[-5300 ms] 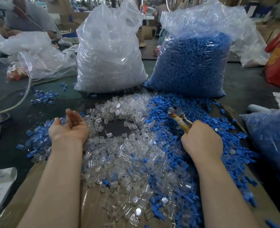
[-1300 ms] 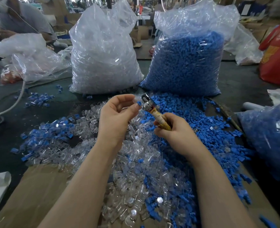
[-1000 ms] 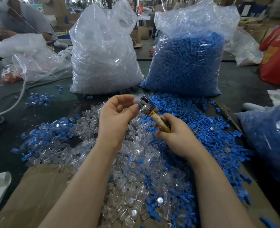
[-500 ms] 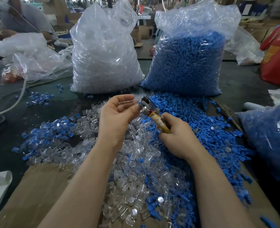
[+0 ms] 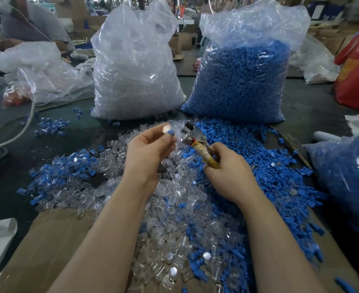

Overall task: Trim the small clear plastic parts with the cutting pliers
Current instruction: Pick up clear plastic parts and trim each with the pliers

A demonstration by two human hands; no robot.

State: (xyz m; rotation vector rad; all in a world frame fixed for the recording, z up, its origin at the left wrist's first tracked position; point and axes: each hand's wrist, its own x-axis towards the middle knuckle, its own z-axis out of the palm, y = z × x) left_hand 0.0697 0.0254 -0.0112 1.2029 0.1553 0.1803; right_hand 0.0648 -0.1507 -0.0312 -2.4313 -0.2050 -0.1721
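Pinching a small clear part (image 5: 167,130) at frame centre, my left hand (image 5: 148,154) holds it between thumb and fingertips, just beside the cutting pliers (image 5: 192,138) my right hand (image 5: 229,173) grips by the wrapped handles. It looks light, stiff and slippery, so I'd hold its body, leaving what may be a blue end exposed. Loose clear parts (image 5: 174,208) heap below.

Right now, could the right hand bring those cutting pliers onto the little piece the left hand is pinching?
Probably yes. The right hand grips the cutting pliers, whose head sits just beside the small part pinched in the left hand, with only open air between.
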